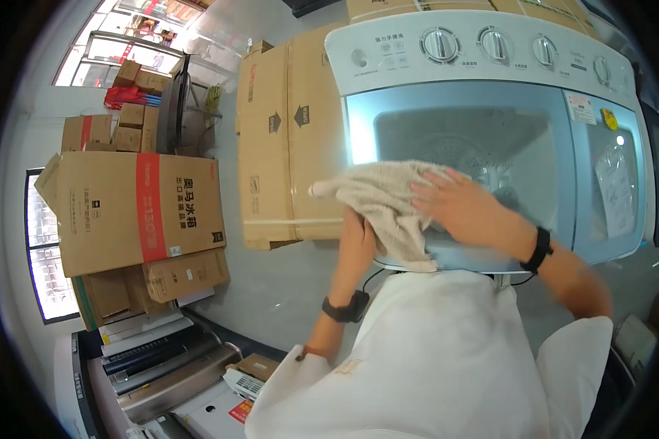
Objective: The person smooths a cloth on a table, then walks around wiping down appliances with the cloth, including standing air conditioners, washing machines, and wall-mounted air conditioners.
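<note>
A beige towel [392, 194] lies bunched over the front left of a twin-tub washing machine [461, 259], with one end sticking out past its left edge. My left hand [356, 233] grips the towel from below at its near left side, and the folds hide most of the fingers. On top of the towel rests my right hand [450, 196], its fingers stretched out and flat against the fabric. Beneath both is the light blue lid with a see-through window [483, 146]. Four-knob details aside, the white control panel [516, 55] runs along the far side.
Tall cardboard boxes [271, 139] stand close to the machine's left side. Further left is a large refrigerator carton [172, 212] among stacked boxes. Range hoods [172, 366] sit at the lower left. A sheet in a plastic sleeve [615, 186] lies on the right-hand lid.
</note>
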A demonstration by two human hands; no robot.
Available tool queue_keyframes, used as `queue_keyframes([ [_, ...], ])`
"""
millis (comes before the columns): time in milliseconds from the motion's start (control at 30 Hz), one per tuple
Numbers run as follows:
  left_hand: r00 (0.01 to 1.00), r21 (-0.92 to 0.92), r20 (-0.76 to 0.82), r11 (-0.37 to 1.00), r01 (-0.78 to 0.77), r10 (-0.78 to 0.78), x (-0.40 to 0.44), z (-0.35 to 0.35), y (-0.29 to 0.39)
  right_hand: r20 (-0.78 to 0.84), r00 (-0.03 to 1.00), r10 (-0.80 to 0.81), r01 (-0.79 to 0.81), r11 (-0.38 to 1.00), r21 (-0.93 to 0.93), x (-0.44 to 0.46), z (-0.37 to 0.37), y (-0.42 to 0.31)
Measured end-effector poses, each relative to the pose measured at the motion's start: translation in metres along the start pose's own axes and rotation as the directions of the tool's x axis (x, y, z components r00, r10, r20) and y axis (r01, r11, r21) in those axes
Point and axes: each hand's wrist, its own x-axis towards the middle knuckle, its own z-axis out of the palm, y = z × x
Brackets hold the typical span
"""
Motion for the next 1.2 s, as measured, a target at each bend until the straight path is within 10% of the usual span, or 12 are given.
queue_keyframes([
  [300, 0.979, -0.044, 0.202, 0.999, -0.024, 0.032, 0.063, -0.018, -0.008, -0.194, 0.974, 0.118, -0.129, 0.991, -0.044, 0.085, 0.015, 0.035],
  [500, 0.983, -0.072, 0.176, 0.997, -0.037, 0.049, 0.030, -0.013, -0.013, -0.163, 0.984, -0.079, 0.086, 0.996, 0.036, 0.034, 0.004, 0.000],
  [600, 0.984, -0.096, 0.163, 0.994, -0.056, 0.072, 0.014, -0.013, -0.012, 0.413, 0.894, 0.172, -0.343, 0.857, 0.384, 0.035, -0.061, -0.013],
  [700, 0.982, 0.044, 0.122, 0.988, -0.149, 0.143, 0.005, -0.017, 0.006, -0.100, 0.995, 0.011, 0.040, 0.870, 0.491, 0.050, -0.119, -0.037],
  [867, 0.965, 0.278, 0.093, 0.925, -0.260, 0.243, -0.005, -0.023, 0.031, -0.664, 0.690, -0.289, 0.668, 0.608, 0.430, 0.081, -0.195, -0.087],
  [1033, 0.958, 0.268, 0.178, 0.926, -0.267, 0.225, 0.001, -0.022, 0.014, -0.843, 0.444, -0.305, 0.887, 0.284, 0.364, 0.103, -0.199, -0.091],
  [1200, 0.944, 0.302, 0.234, 0.905, -0.299, 0.233, 0.005, -0.025, 0.009, -0.881, 0.405, -0.245, 0.910, 0.203, 0.362, 0.095, -0.187, -0.079],
])
